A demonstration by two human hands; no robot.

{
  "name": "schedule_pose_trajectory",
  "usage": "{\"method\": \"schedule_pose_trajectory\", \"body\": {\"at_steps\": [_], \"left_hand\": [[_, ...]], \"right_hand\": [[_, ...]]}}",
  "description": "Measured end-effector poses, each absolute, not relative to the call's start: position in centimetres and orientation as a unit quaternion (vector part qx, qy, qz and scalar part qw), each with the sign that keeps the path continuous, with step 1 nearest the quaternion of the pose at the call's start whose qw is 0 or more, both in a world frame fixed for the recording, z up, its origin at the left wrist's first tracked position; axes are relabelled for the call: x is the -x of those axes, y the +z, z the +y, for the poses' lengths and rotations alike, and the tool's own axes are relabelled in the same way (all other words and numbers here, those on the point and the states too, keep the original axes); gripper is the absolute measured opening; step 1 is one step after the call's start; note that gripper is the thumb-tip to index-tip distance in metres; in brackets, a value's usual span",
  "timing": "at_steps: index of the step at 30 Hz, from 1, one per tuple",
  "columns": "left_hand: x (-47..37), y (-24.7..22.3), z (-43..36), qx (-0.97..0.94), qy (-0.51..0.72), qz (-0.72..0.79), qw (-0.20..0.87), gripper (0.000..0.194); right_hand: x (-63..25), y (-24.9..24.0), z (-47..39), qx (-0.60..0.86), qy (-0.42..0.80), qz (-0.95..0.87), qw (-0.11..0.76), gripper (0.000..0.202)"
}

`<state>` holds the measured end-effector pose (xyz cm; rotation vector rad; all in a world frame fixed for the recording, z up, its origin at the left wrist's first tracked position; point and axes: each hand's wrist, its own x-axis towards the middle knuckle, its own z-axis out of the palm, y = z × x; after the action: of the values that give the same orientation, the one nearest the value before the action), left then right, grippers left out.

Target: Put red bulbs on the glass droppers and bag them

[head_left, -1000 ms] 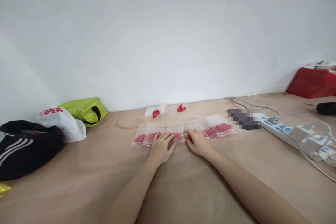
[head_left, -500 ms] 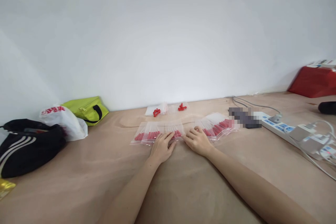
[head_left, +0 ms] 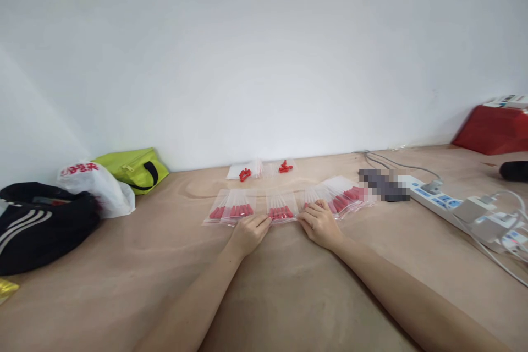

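Note:
A clear plastic zip bag (head_left: 281, 202) with a row of red stubby pieces inside lies flat between my two hands. My left hand (head_left: 249, 234) has its fingers pressed together at the bag's lower left corner. My right hand (head_left: 320, 224) is curled, its fingertips at the lower right corner of the same bag. Left of it, overlapping bags (head_left: 235, 203) hold similar red pieces. Further overlapping bags (head_left: 340, 195) fan out on the right, partly covered by my right hand. Behind them are two small heaps of loose red pieces (head_left: 245, 175), lying on pale bags.
To the left are a black bag (head_left: 49, 225), a white plastic bag (head_left: 97, 190) and a lime-green pouch (head_left: 136, 168). On the right lie a blurred-out dark object (head_left: 385, 185), a power strip (head_left: 429, 198) with chargers and cables, and a red box (head_left: 490, 129).
The middle bag now lies apart from the left group, with gaps on both sides. My left hand has drawn its fingers together and moved slightly down; my right hand has shifted right.

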<state>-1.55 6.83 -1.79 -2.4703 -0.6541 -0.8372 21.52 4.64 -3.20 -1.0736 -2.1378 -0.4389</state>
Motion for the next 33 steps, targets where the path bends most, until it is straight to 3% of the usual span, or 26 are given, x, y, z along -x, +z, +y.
{"method": "schedule_pose_trajectory", "body": {"at_steps": [10, 22, 33], "left_hand": [[1.6, -1.0, 6.0, 0.896, -0.317, -0.166, 0.263, 0.02], [1.3, -1.0, 6.2, 0.892, -0.315, -0.152, 0.287, 0.021], [1.2, -0.7, 6.1, 0.893, -0.327, -0.143, 0.275, 0.015]], "right_hand": [[-21.7, -2.7, 4.1, 0.337, -0.267, -0.842, 0.325, 0.024], [-21.5, -2.5, 4.2, 0.326, -0.281, -0.845, 0.317, 0.028], [-19.1, -2.0, 3.9, 0.304, -0.33, -0.826, 0.34, 0.016]]}}
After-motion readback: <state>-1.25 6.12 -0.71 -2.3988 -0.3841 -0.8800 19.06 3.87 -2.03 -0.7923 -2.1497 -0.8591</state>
